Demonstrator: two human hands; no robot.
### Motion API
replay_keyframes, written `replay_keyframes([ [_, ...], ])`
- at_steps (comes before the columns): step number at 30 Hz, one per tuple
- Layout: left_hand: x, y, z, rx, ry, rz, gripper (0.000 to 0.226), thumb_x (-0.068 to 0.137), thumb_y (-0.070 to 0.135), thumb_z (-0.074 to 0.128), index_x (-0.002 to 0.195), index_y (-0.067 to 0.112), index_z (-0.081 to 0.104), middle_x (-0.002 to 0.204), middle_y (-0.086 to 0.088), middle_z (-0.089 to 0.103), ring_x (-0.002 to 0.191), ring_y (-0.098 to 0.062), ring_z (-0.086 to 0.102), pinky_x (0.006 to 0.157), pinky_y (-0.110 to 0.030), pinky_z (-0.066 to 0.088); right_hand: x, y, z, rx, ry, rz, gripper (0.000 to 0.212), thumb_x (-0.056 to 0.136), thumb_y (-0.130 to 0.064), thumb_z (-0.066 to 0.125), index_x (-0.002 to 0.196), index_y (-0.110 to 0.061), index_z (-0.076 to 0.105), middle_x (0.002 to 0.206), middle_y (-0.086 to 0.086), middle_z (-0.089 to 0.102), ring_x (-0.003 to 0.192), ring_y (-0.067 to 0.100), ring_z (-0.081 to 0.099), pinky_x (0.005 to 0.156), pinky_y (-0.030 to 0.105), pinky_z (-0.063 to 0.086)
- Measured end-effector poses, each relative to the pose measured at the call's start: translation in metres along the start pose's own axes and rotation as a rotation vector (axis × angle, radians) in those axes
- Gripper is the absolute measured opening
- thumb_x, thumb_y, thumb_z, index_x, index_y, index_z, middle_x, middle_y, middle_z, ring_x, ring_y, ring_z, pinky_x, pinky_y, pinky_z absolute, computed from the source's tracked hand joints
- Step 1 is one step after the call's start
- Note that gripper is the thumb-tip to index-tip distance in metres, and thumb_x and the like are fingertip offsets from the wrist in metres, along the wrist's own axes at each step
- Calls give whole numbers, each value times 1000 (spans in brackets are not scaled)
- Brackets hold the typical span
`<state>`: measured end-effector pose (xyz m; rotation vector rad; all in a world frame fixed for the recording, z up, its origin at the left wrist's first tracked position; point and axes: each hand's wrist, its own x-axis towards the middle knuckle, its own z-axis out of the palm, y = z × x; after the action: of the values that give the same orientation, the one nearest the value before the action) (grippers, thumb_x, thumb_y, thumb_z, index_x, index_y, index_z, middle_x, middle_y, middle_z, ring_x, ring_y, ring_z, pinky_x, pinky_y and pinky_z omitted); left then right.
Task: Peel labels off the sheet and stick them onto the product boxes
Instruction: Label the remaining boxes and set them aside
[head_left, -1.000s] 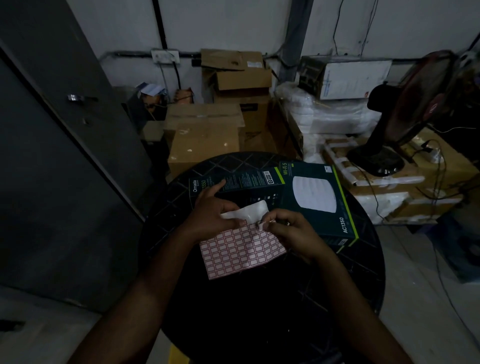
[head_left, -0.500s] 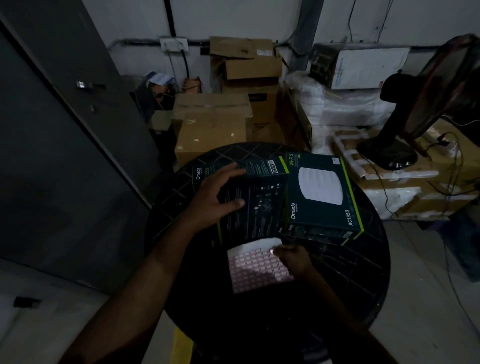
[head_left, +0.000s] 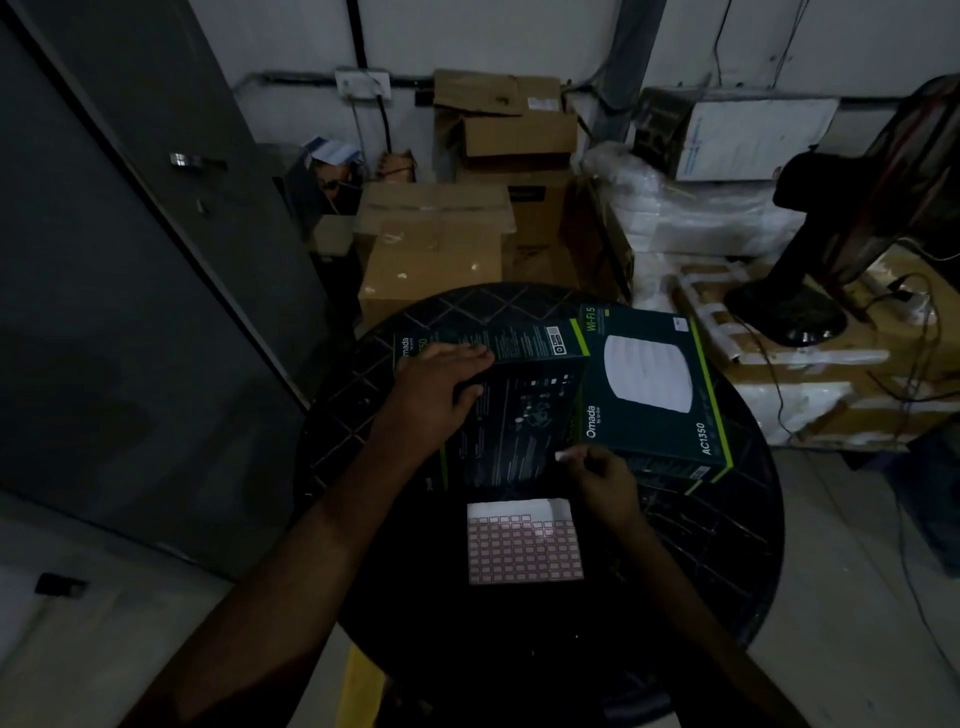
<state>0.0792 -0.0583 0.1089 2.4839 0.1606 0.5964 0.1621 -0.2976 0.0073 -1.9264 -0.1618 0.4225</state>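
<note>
A label sheet (head_left: 523, 546) with a red grid of small labels lies flat on the round black table (head_left: 717, 545), near its front. Two dark green product boxes lie behind it: one (head_left: 511, 415) lies tilted on the left, the other (head_left: 649, 384), with a white disc picture, on the right. My left hand (head_left: 441, 389) rests on the left box, fingers spread over its far edge. My right hand (head_left: 602, 478) hovers just above the sheet's right corner and pinches a small white label (head_left: 563, 456) at its fingertips, next to the left box's near edge.
Brown cartons (head_left: 431, 249) are stacked behind the table. White wrapped bundles (head_left: 691, 218) and a black standing fan (head_left: 831, 249) stand at the back right, with cables trailing. A grey door (head_left: 130, 260) fills the left side.
My left hand let go of the sheet and moved onto the left box. The sheet now lies flat on the table. My right hand lifted off it with a peeled label.
</note>
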Motion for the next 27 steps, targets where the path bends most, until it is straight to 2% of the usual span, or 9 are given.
replay_keyframes([
  [4,1,2,5,-2,96,10,34,88,22,61,121,26,68,124,10,67,116,-10,56,95,-54,46,-9,-72,-4,13,-62,-295,9,93,-26,65,91,-20,71,89,4,73,85,21,68,78,35,54],
  [8,2,-2,10,-23,137,14,34,86,13,58,115,24,72,119,9,70,113,-11,61,93,-53,48,-15,-127,-1,-96,-38,-553,10,95,-14,64,94,-17,74,86,-3,73,79,9,66,70,18,51],
  [11,4,-2,10,-22,169,17,35,82,9,56,108,21,75,113,5,72,108,-15,64,91,-52,51,-5,-147,4,-244,1,-693,11,95,-15,64,92,-18,74,88,-4,71,79,8,64,70,22,51],
  [14,4,0,9,2,175,39,37,80,7,54,109,19,75,113,2,72,107,-17,65,91,-51,51,7,-153,8,-396,21,-731,10,94,-17,63,93,-18,73,92,-2,69,82,9,62,75,24,50],
  [16,2,1,9,45,178,50,38,80,5,58,111,20,74,117,2,71,110,-17,64,96,-48,48,12,-155,11,-480,31,-756,10,95,-20,63,94,-17,72,91,1,68,83,12,61,74,26,48],
  [17,0,2,10,90,179,53,39,80,3,61,113,21,73,120,4,70,112,-17,63,99,-42,43,14,-155,13,-516,43,-774,11,95,-21,62,94,-16,72,90,3,68,83,15,61,73,28,48],
  [19,-5,3,11,181,185,72,43,80,3,64,119,22,70,126,5,67,117,-15,60,95,-29,31,17,-155,16,-582,61,-805,13,94,-22,61,93,-14,71,88,7,67,82,22,62,72,32,49],
  [22,-8,1,14,234,202,119,45,79,6,63,121,19,69,129,4,65,121,-14,58,97,-30,31,19,-155,19,-681,87,-837,16,91,-23,61,90,-10,70,84,12,65,77,29,62,65,40,51],
  [27,-9,-2,18,250,205,143,52,75,3,71,124,17,67,131,3,64,124,-13,56,104,-32,31,15,-156,21,-800,139,-883,12,88,-21,66,93,-10,71,82,10,61,75,31,61,57,33,47],
])
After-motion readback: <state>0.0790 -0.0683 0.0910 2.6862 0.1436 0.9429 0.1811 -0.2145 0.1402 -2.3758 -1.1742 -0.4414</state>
